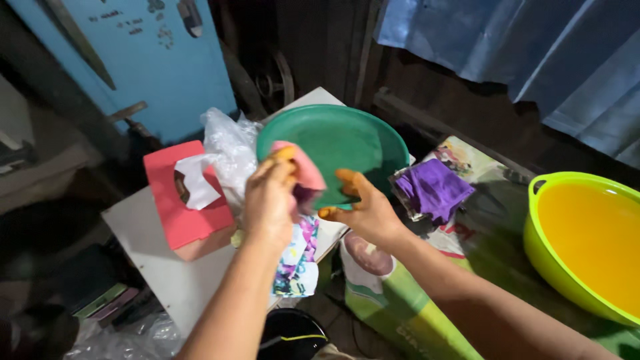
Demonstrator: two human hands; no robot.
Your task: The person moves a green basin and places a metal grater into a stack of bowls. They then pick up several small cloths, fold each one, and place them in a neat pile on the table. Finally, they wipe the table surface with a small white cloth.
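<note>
My left hand (270, 200) grips a pink cloth (305, 170) and presses it against the inside of a green round plate (340, 143). My right hand (363, 207) holds the plate by its lower rim, thumb on the front, tilting it toward me. Both hands have orange-stained fingertips. The plate is raised above a small white table (160, 267).
A pink tissue box (180, 200) and a crumpled clear plastic bag (230, 143) sit on the white table. A purple cloth (433, 187) lies on a printed sack to the right. A lime-green basin (580, 240) stands far right. A blue door (153, 60) is behind.
</note>
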